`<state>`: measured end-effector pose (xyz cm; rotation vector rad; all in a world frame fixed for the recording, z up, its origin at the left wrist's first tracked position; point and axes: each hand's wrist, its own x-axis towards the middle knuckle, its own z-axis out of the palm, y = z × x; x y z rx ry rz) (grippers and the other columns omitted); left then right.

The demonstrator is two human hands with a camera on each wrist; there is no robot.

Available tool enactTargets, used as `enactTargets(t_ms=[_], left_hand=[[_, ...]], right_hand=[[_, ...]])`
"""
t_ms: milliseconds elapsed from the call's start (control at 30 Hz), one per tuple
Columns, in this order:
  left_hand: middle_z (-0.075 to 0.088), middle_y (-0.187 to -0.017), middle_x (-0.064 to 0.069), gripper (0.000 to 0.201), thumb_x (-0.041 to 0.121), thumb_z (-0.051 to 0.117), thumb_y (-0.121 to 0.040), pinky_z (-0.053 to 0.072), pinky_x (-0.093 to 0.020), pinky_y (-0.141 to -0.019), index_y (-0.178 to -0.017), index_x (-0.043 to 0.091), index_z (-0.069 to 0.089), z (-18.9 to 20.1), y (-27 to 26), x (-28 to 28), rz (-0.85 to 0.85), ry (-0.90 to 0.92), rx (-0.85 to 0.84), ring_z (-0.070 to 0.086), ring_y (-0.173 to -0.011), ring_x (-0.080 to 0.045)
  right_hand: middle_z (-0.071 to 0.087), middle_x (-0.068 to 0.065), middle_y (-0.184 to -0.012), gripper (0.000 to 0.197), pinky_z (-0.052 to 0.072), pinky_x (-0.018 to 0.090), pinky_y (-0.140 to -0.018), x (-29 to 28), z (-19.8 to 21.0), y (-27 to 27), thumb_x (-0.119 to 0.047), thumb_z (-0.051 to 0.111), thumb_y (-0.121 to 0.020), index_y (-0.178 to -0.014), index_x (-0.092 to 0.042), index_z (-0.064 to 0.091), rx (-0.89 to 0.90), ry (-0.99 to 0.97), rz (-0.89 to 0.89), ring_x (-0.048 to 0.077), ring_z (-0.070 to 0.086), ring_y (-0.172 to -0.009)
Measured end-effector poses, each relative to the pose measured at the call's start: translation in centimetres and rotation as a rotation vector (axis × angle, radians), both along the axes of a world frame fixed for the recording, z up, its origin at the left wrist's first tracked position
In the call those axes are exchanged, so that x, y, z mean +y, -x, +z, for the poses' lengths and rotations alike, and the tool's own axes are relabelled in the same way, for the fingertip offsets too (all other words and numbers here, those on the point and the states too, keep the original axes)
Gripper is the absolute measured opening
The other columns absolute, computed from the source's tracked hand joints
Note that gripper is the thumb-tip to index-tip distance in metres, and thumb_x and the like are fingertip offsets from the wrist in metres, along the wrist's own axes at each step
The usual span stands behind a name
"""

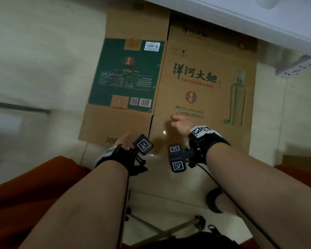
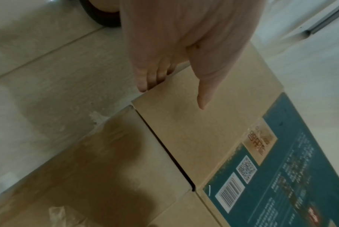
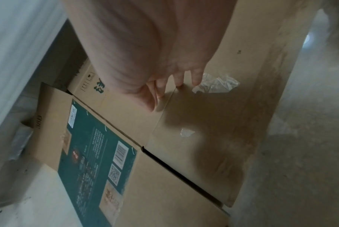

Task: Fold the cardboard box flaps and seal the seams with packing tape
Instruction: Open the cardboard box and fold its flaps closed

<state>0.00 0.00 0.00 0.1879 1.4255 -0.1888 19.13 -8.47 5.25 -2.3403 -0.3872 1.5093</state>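
A flattened cardboard box point(image 1: 205, 83) lies on the tiled floor, its brown panel printed with a bottle and its green panel point(image 1: 122, 72) to the left. My left hand point(image 1: 123, 140) is at the near edge of the left flap point(image 2: 194, 122). Its fingers point(image 2: 143, 86) touch that edge and the thumb point(image 2: 202, 101) stretches straight over the flap's top. My right hand point(image 1: 180, 123) reaches over the right flap point(image 3: 213, 122), fingers point(image 3: 196, 79) loosely extended near the crease, holding nothing. Scraps of old clear tape point(image 3: 215, 83) stick to that flap. No tape roll is in view.
A white cabinet point(image 1: 223, 20) overhangs the box's far end, with a power strip point(image 1: 298, 67) at the right. My foot in a black shoe point(image 1: 217, 200) and a chair base point(image 1: 169, 229) are close to me. Orange cloth point(image 1: 25, 186) covers my knees.
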Motion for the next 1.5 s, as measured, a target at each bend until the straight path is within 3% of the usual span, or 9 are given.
enactTargets(t_ms=[67,200,333,567,833,967,1100,1200,1500], left_hand=[[0.039,-0.15,-0.013,0.063,0.047,0.044,-0.098,0.044,-0.035,-0.071,-0.147,0.008,0.034,-0.7,-0.2,0.0,-0.009,-0.011,0.032,0.04,-0.136,-0.03],[0.033,-0.15,-0.023,0.073,0.053,0.041,-0.097,0.038,-0.042,-0.092,-0.147,0.0,0.031,-1.3,-0.3,-0.6,-0.055,-0.022,-0.029,0.038,-0.137,-0.034],[0.045,-0.139,-0.028,0.061,0.048,0.037,-0.1,0.046,-0.046,-0.066,-0.142,0.005,0.038,-1.3,-0.7,-0.5,-0.086,-0.003,-0.016,0.054,-0.121,-0.036],[0.028,-0.154,-0.021,0.085,0.059,0.047,-0.092,0.032,-0.048,-0.106,-0.149,0.001,0.026,-2.5,0.0,-1.2,-0.005,0.014,0.061,0.03,-0.141,-0.035],[0.033,-0.153,-0.012,0.062,0.043,0.048,-0.097,0.035,-0.033,-0.105,-0.145,0.006,0.034,0.9,-2.0,-2.1,0.051,-0.04,0.053,0.035,-0.14,-0.024],[0.07,-0.099,-0.016,0.055,0.038,0.052,-0.096,0.05,-0.031,-0.075,-0.138,0.004,0.044,3.5,-2.1,-2.2,0.033,-0.131,0.031,0.072,-0.073,-0.019],[0.064,-0.048,-0.008,0.018,0.035,0.053,-0.096,0.053,-0.022,-0.066,-0.092,0.018,0.055,6.3,-1.9,-1.8,-0.005,-0.159,0.006,0.056,-0.031,-0.014],[0.06,-0.043,-0.009,0.026,0.032,0.056,-0.095,0.047,-0.024,-0.033,-0.081,0.01,0.053,8.3,-2.2,-1.8,-0.042,-0.209,-0.018,0.057,-0.031,-0.017],[0.057,-0.081,-0.012,0.018,0.022,0.056,-0.096,0.045,-0.036,-0.058,-0.091,0.005,0.051,14.7,-3.4,-2.0,-0.044,-0.277,-0.1,0.056,-0.068,-0.024]], right_hand=[[0.031,0.003,-0.153,0.047,0.027,0.022,-0.104,-0.1,-0.6,-0.2,-0.012,0.044,-0.099,-0.145,-0.016,0.038,0.003,0.004,0.015,0.021,0.033,-0.137],[0.027,0.001,-0.155,0.049,0.026,0.022,-0.106,-0.1,-1.6,-0.7,-0.014,0.044,-0.099,-0.147,-0.02,0.034,0.018,0.048,0.061,0.021,0.029,-0.139],[0.026,0.001,-0.156,0.051,0.023,0.029,-0.112,0.3,-2.4,-1.1,-0.016,0.047,-0.098,-0.147,-0.021,0.034,0.032,0.085,0.082,0.023,0.027,-0.141],[0.023,0.002,-0.157,0.053,0.022,0.031,-0.113,0.1,-4.0,-1.7,-0.007,0.046,-0.097,-0.146,-0.024,0.036,0.056,0.107,0.057,0.024,0.023,-0.143],[0.027,0.004,-0.155,0.056,0.032,0.03,-0.109,0.3,-3.9,-2.0,0.0,0.041,-0.097,-0.145,-0.027,0.036,0.07,0.13,0.047,0.026,0.033,-0.137],[0.035,0.007,-0.15,0.051,0.038,0.028,-0.095,0.2,-2.6,-2.1,-0.006,0.045,-0.097,-0.144,-0.026,0.039,0.052,0.094,0.036,0.02,0.045,-0.113],[0.039,0.006,-0.149,0.051,0.043,0.027,-0.096,-0.1,-0.8,-2.1,-0.008,0.046,-0.095,-0.142,-0.028,0.043,0.015,0.063,0.025,0.017,0.051,-0.11],[0.038,0.005,-0.149,0.049,0.035,0.024,-0.101,-0.5,0.8,-2.2,-0.006,0.045,-0.096,-0.142,-0.021,0.042,-0.046,0.045,0.062,0.021,0.045,-0.127],[0.043,0.006,-0.145,0.054,0.039,0.03,-0.1,-2.7,7.2,-1.9,-0.022,0.058,-0.091,-0.142,-0.017,0.041,-0.218,-0.055,0.181,0.024,0.047,-0.126]])
